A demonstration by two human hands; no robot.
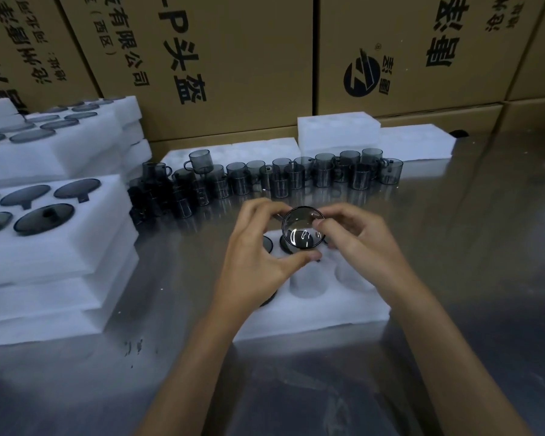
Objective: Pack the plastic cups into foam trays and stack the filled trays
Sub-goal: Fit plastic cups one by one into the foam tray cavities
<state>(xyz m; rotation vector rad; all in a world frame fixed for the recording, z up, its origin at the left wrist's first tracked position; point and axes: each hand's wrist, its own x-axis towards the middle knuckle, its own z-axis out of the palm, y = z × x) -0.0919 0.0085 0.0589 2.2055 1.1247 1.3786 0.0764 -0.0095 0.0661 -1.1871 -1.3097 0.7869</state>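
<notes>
A smoky clear plastic cup (302,227) hangs just above the white foam tray (328,313) in front of me, its mouth facing the camera. My left hand (258,253) grips it, fingers over the top and thumb beneath. My right hand (356,237) pinches its right rim. Dark cups fill a few of the tray's far and left holes, partly hidden by my hands. Two round holes (307,283) near the tray's front stand open. A long row of loose cups (265,177) stands on the table behind.
Stacks of filled foam trays (54,247) rise at the left, and more behind them (60,143). Empty foam trays (337,130) lie at the back by a wall of cardboard boxes (233,58). The shiny metal table (469,231) spreads to the right and front.
</notes>
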